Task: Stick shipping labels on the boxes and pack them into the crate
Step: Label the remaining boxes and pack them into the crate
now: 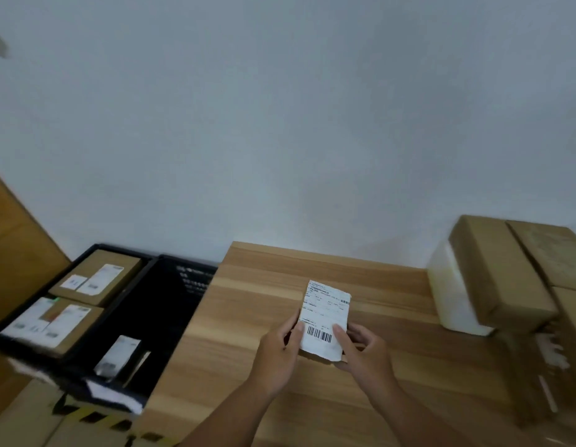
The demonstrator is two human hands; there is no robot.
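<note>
A white shipping label [325,321] with a barcode is held upright over the wooden table [254,317]. My left hand [277,353] pinches its lower left edge and my right hand [361,350] grips its lower right edge, thumb across the front. Left of the table stands a black crate [170,304]. It holds three cardboard boxes with white labels: one at the back [96,275], one nearer [64,327] and a small one on its edge [119,356]. A blurred stack of unlabelled brown boxes [512,272] rises on the table's right side.
A white wall fills the upper half of the view. A white block [451,295] leans against the box stack on its left. Below the crate lie flat cardboard and black-and-yellow striped tape [96,417]. A wooden panel [19,253] stands at far left.
</note>
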